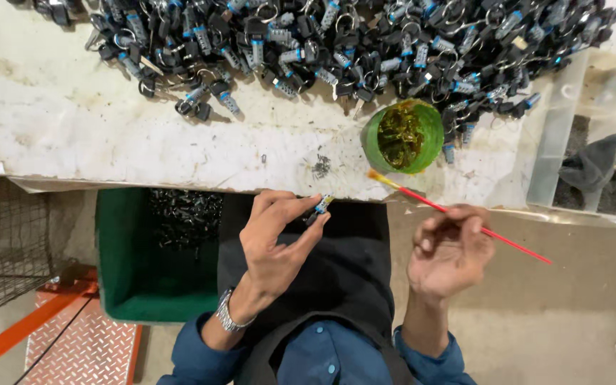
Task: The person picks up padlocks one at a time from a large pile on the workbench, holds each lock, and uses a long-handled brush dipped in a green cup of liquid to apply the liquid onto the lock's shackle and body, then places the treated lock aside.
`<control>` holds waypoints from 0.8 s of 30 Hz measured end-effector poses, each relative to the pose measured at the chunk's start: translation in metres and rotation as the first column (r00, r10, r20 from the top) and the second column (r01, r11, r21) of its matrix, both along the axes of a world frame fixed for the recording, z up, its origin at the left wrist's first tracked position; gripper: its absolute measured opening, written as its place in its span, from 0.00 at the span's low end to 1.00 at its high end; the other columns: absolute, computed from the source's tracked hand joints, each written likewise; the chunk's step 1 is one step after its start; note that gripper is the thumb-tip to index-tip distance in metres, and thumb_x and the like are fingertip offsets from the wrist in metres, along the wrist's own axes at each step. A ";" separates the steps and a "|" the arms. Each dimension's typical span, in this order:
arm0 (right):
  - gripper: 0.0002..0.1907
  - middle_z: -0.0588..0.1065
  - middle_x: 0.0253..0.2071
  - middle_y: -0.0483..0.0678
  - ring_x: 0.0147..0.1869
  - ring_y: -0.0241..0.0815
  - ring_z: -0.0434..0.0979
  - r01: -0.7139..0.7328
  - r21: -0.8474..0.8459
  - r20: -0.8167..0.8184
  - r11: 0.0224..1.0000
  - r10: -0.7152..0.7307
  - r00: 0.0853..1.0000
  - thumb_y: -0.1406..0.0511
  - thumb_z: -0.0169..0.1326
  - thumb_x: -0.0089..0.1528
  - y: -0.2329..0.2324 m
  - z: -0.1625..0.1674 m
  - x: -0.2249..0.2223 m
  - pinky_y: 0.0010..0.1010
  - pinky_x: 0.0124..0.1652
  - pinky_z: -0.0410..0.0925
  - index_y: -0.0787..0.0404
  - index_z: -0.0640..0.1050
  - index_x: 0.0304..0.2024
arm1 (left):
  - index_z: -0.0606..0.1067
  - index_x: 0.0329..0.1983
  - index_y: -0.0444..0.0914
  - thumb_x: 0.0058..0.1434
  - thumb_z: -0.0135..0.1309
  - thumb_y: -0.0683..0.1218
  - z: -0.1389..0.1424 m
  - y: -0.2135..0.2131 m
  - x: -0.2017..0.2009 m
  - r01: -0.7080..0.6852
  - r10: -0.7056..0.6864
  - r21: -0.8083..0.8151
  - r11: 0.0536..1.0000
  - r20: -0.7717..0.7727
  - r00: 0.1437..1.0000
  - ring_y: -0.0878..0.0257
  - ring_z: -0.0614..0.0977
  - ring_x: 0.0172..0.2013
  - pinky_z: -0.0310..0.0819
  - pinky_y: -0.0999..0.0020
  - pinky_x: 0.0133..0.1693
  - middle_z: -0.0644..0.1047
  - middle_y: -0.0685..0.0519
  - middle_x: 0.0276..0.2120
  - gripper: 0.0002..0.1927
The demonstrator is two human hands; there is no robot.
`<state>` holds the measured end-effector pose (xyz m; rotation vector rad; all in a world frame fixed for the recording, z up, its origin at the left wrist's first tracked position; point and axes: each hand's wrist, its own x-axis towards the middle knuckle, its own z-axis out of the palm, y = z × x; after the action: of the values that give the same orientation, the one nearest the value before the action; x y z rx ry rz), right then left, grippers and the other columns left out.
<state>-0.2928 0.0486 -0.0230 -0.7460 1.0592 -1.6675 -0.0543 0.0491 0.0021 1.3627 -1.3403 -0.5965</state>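
Note:
My left hand (274, 235) holds a small lock cylinder (320, 207) with a blue band and a black key head, pinched between fingertips just below the worktable's front edge. My right hand (449, 249) grips a thin red brush (458, 216) whose yellowish tip points up and left toward a green cup (403, 137) of dark greasy paste on the table. The brush tip sits just below the cup and to the right of the cylinder, not touching either. A watch is on my left wrist.
A large heap of similar lock cylinders with keys (336, 43) covers the back of the white worn table (94, 135). A green bin (119, 249) holding dark parts stands under the table at left. Clear plastic trays (579, 135) with a dark cloth sit at right.

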 end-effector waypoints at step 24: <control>0.10 0.77 0.36 0.46 0.30 0.32 0.71 -0.162 0.142 -0.837 0.977 0.206 0.508 0.69 0.61 0.66 -0.011 0.024 0.031 0.25 0.30 0.63 0.57 0.78 0.49 | 0.83 0.60 0.44 0.64 0.56 0.36 -0.021 -0.068 0.076 -0.276 0.241 -0.104 0.956 0.816 0.525 0.44 0.67 0.63 0.58 0.51 0.64 0.72 0.45 0.63 0.22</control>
<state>-0.2617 0.0373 0.0009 -1.6896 1.5978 -1.0254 0.0221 -0.0191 -0.0188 1.9488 -1.7915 0.3190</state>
